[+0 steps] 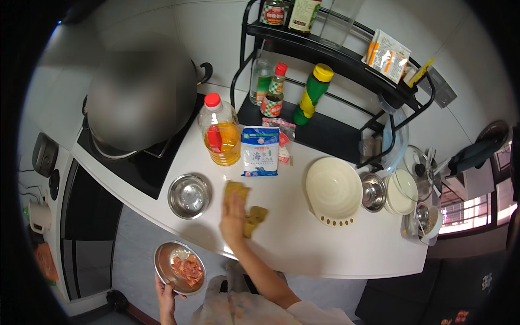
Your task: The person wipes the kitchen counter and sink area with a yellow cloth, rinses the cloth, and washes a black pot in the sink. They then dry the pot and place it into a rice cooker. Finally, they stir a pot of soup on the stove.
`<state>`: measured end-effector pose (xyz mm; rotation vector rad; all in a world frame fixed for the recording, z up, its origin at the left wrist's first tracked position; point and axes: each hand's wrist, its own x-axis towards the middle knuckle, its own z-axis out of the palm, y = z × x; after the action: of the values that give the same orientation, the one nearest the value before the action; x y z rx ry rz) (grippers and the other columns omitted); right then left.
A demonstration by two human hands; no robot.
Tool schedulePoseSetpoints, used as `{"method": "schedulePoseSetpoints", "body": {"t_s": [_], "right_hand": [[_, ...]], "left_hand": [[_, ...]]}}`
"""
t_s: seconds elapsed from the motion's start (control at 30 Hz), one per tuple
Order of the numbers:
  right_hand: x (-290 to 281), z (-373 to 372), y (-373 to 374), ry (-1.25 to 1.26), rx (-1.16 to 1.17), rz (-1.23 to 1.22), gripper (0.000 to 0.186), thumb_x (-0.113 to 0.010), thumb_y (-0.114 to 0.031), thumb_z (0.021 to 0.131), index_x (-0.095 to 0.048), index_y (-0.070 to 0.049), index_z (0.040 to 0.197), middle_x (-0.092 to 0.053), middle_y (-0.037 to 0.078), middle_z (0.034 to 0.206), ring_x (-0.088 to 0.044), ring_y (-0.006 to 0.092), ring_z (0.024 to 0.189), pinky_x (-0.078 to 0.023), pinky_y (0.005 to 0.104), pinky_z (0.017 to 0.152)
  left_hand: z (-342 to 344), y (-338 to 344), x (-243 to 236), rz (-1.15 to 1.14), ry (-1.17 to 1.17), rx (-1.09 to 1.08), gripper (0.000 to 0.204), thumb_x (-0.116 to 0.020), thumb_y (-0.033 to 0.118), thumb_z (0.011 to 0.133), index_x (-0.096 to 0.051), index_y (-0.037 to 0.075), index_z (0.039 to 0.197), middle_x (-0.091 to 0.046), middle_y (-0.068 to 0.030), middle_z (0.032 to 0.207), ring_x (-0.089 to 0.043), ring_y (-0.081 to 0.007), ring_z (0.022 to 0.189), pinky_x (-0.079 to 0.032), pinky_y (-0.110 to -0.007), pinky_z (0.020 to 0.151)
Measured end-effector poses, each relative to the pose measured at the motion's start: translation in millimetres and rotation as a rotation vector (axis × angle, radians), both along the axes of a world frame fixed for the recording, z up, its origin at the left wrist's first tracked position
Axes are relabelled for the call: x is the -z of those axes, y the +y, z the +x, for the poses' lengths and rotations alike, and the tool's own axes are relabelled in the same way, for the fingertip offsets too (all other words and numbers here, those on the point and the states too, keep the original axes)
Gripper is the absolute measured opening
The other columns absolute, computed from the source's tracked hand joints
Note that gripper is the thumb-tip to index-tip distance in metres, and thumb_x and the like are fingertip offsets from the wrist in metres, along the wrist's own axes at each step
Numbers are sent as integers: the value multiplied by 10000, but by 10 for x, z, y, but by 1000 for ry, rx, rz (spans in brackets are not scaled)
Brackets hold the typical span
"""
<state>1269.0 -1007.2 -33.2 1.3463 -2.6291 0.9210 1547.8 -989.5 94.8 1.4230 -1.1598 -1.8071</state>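
Note:
My left hand (pixel 166 297) grips the rim of a steel bowl (pixel 164 264), held in front of the counter at the lower left. Pieces of raw meat (pixel 187 270) lie in it. On the white counter (pixel 292 246), my right hand (pixel 233 216) presses down on a crumpled yellow-brown cloth (pixel 255 219), its fingers over the cloth's left part. Just left of this hand stands a second steel bowl (pixel 189 196), with no food visible in it. Beyond the cloth are a blue-and-white packet (pixel 260 151) and an oil bottle (pixel 221 138) with a red cap.
A large wok (pixel 141 103) sits on the black hob (pixel 124 168) at the left. At the back, a black rack (pixel 330 132) holds bottles and packets. A cream basin (pixel 334 187), a small steel bowl (pixel 373 192) and stacked dishes (pixel 401 192) stand along the right.

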Motion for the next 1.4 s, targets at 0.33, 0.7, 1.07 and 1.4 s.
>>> {"method": "schedulePoseSetpoints", "body": {"t_s": [0.33,0.7,1.07,1.4], "right_hand": [[-267,-547,1968,-30,349,150,414,-461,9,814,-505,-5,1225,-483,162,1257,-476,290,1126,-342,367,1001],[-104,-239,573,59,-110,-102,429,-496,40,712,-574,-38,1127,-476,141,1293,-437,317,1179,-326,437,1013],[-88,-621,170,135,-513,3,398,-474,43,727,-616,-70,1081,-537,81,1242,-456,236,1195,-337,405,1027],[-364,-661,1843,123,120,86,399,-502,51,717,-585,-4,1104,-505,199,1237,-466,384,1142,-396,418,957]], "left_hand": [[20,-282,-45,4,28,62,535,-403,29,802,-280,80,1320,-565,-117,951,-591,-180,540,-483,-264,345],[187,-266,-31,-26,31,60,499,-420,49,787,-324,77,1276,-575,-110,899,-590,-164,522,-491,-251,345],[472,-116,5,-40,-12,53,475,-420,49,796,-330,66,1262,-569,-109,911,-588,-164,544,-499,-257,358],[-426,-186,509,40,111,376,565,-439,-2,848,-214,94,1357,-453,-165,1208,-630,-269,825,-573,-318,469]]}}
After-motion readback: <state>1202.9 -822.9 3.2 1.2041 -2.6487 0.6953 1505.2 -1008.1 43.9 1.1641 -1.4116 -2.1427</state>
